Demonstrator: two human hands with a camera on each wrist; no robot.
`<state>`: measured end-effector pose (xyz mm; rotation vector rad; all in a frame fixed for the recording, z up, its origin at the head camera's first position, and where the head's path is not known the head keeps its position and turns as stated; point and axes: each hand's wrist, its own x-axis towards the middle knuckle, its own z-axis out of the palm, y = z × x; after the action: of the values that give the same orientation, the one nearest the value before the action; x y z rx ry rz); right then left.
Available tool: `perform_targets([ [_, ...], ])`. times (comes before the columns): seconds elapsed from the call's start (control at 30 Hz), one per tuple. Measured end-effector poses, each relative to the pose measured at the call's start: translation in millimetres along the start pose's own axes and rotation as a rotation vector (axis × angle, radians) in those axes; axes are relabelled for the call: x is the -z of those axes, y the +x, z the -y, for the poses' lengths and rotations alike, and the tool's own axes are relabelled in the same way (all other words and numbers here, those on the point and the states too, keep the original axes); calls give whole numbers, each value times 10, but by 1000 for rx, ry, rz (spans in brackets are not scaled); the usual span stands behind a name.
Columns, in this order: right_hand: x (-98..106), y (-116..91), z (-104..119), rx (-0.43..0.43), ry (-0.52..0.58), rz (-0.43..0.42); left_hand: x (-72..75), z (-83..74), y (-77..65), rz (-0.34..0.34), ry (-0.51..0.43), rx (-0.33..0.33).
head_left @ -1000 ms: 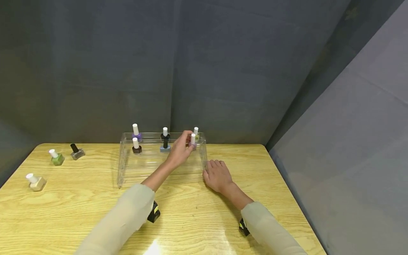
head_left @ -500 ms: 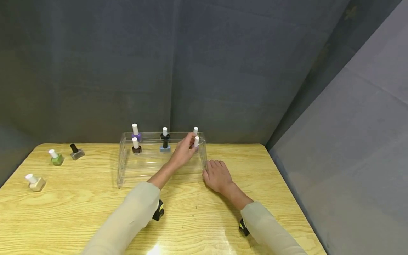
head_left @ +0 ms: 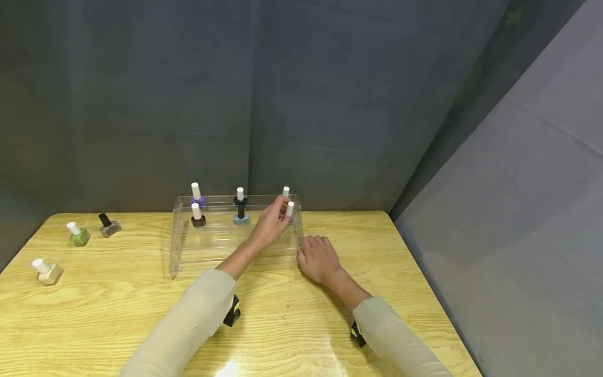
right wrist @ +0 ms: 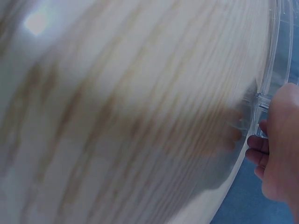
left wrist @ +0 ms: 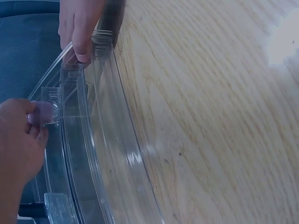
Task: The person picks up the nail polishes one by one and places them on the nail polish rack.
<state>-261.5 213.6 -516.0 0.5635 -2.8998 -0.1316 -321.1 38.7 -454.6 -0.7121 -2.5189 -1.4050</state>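
Observation:
My left hand [head_left: 270,226] pinches a pale purple nail polish bottle [left wrist: 43,112] with a white cap at the right end of a clear stepped rack [head_left: 212,246]. The bottle stands upright on an upper tier, in front of another white-capped bottle [head_left: 286,191] partly hidden by my fingers. My right hand [head_left: 320,262] grips the rack's front right corner, its fingers curled against the clear side in the right wrist view. On the same tier as the held bottle sit a light blue bottle [head_left: 241,220] with a black cap and a dark brown bottle [head_left: 198,222].
Behind them on the top tier are a purple bottle [head_left: 198,201] and a black bottle [head_left: 240,201]. Loose on the wooden table [head_left: 282,324], at left, lie a green bottle [head_left: 80,237], a grey bottle [head_left: 110,229] and a cream bottle [head_left: 51,275]. A dark curtain [head_left: 141,104] hangs behind.
My left hand has shifted slightly right with the pale purple bottle, then nearly stopped at the rack's right end. My right hand has kept its place on the corner.

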Motion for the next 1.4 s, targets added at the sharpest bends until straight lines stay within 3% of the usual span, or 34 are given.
perform_targets([
  [0.27,21,32,43,5,-4,6,108,20,-53,2,-18,32],
  [0.57,2,41,50,6,-5,33,356,-21,-225,14,-91,8],
  [0.87,51,30,58,26,5,12,808,-50,-577,50,-123,-26],
  [1.03,38,15,32,15,10,23,993,63,-797,48,-106,5],
  [1.2,9,3,0,4,12,32,1148,174,-1031,40,-44,-19],
  [1.4,-8,4,-4,7,16,17,1490,303,-1290,-12,3,-27],
])
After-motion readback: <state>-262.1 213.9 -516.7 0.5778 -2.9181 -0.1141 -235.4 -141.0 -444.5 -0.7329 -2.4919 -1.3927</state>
